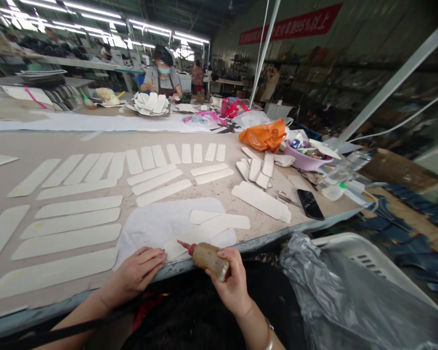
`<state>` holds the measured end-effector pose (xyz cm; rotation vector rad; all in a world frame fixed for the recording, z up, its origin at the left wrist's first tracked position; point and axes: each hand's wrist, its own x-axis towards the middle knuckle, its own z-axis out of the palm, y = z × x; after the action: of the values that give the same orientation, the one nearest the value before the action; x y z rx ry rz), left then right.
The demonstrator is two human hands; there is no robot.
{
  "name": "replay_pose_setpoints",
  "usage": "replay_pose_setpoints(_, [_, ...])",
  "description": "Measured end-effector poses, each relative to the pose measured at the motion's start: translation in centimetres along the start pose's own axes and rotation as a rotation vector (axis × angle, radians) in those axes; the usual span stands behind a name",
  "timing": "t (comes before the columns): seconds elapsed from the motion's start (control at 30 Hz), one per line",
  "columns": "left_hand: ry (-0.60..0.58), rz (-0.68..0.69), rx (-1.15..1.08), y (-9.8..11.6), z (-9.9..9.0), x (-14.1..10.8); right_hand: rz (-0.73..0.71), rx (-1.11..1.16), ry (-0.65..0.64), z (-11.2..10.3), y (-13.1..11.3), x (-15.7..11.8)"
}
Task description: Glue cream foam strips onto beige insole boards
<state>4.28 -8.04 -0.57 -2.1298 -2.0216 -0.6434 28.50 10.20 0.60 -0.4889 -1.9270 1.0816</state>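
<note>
My right hand (231, 279) is wrapped round a brownish glue bottle (209, 257) with a red nozzle, tilted so its tip points left, close over a white strip (200, 236). That strip lies partly across another white strip (237, 221), both on a white padded sheet (146, 223) at the table's near edge. My left hand (142, 270) rests at the sheet's near edge beside the strip's left end, fingers together; whether it pinches anything is hidden. Rows of flat white pieces (73, 240) cover the table to the left and behind.
Stacked white pieces (261, 199), scissors (286, 197) and a black phone (310, 204) lie to the right. Behind them are an orange bag (264, 135) and a pink basin (306, 159). A basket (350, 240) with grey plastic stands below right. A person (162, 78) sits across.
</note>
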Motion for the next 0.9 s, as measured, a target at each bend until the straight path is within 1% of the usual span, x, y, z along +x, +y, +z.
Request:
replay_pose_setpoints(0.07, [-0.033,0.019,-0.005,0.1,0.2,0.1,-0.015,-0.010,-0.058,0.6,-0.3,0.1])
replay_pose_setpoints(0.17, [-0.042,0.020,-0.022,0.2,0.3,0.3,-0.025,-0.030,-0.130,1.3,-0.5,0.1])
replay_pose_setpoints(0.3, [-0.025,0.015,-0.020,0.1,0.4,0.1,-0.066,-0.075,-0.172,1.9,-0.4,-0.1])
replay_pose_setpoints(0.43, [-0.002,0.026,-0.015,-0.1,0.6,-0.1,-0.079,-0.117,-0.206,1.9,-0.5,-0.2])
replay_pose_setpoints(0.57, [-0.001,0.038,-0.004,-0.3,0.8,-0.2,-0.086,-0.177,-0.151,1.1,-0.4,-0.1])
replay_pose_setpoints(0.67, [0.002,0.053,0.013,-0.6,0.9,-0.2,-0.083,-0.234,-0.075,-0.1,0.1,0.0])
replay_pose_setpoints(0.77, [0.035,0.082,-0.001,-1.0,1.1,-0.2,-0.072,-0.315,0.008,-1.5,0.8,0.1])
replay_pose_setpoints(0.9, [0.064,0.072,-0.022,-1.2,1.5,-0.3,-0.025,-0.436,0.108,-2.9,1.6,0.4])
